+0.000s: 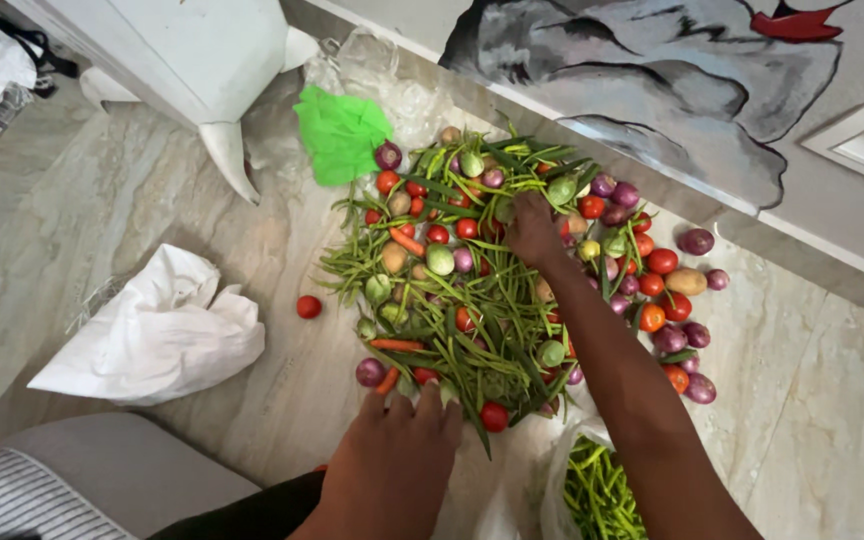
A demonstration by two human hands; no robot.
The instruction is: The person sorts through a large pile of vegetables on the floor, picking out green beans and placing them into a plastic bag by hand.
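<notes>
Nearest, the left hand [392, 460] lies flat on the floor [152, 200], its grip wide and empty at the edge of the heaped green beans [472, 310]. Farther in, the right hand [534, 228] presses into the beans among tomatoes [662, 261]; its grip cannot be told.

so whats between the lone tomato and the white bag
Bare marble floor, in the head view: nothing lies between the lone tomato and the white bag.

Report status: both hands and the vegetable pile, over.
Left hand flat at near edge of green beans. Right hand reaching into pile centre, grip unclear. Tomatoes, small eggplants, carrots mixed throughout.
</notes>
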